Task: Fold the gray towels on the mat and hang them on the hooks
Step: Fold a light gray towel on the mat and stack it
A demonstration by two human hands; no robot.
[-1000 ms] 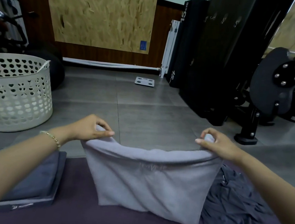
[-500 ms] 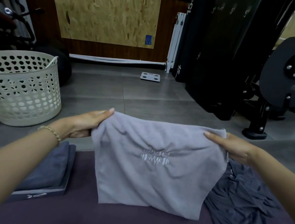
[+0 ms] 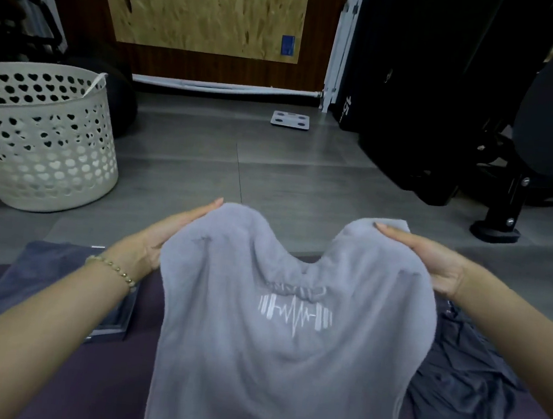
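The left hand (image 3: 158,233) and right hand (image 3: 434,261) each pinch a top corner of the gray towel (image 3: 285,365), fingers almost straight, lifting it above the mat (image 3: 75,386) so its middle sags, likely for folding.

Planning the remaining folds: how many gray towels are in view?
3: a light gray towel held up by the left hand and right hand; a folded darker towel at left; a crumpled dark heap at right, which may hide more.
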